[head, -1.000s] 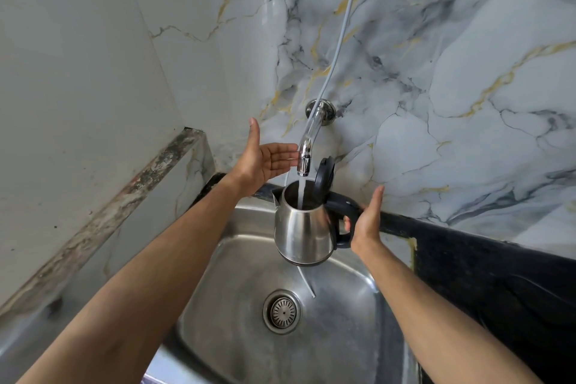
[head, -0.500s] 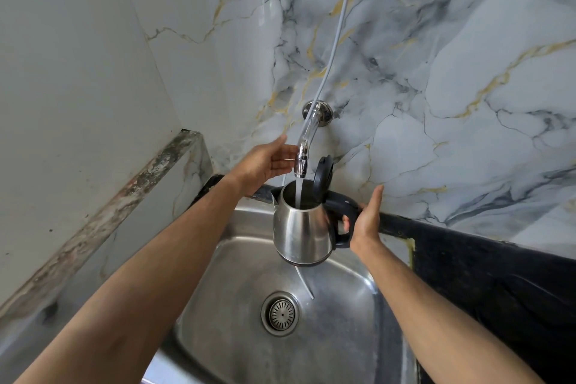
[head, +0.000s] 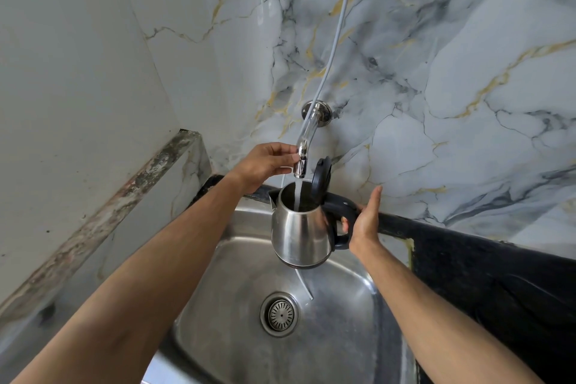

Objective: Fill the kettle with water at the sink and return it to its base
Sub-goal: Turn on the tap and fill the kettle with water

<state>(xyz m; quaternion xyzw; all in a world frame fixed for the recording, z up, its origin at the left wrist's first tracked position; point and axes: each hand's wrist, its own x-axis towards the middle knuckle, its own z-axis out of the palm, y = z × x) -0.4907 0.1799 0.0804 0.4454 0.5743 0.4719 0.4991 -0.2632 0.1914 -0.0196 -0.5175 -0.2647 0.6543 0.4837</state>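
Observation:
A steel kettle point(head: 299, 232) with a black handle and its black lid flipped up hangs over the steel sink point(head: 349, 305). My right hand point(head: 364, 221) grips the kettle's handle, thumb pointing up. Water runs from the chrome tap point(head: 304, 146) straight into the kettle's open mouth. My left hand point(head: 265, 162) has turned palm down, and its fingertips pinch the tap's spout end just above the kettle. The kettle's base is not in view.
A round drain strainer point(head: 280, 314) sits in the sink's floor below the kettle. A black counter point(head: 486, 271) runs to the right of the sink. A marble wall point(head: 436, 72) stands behind, with a thin grey hose point(head: 338, 31) hanging down it. A stained ledge point(head: 103, 212) borders the left.
My left hand has turned from an open, raised palm to fingers closed on the tap's spout end. The kettle and right hand have stayed under the running water.

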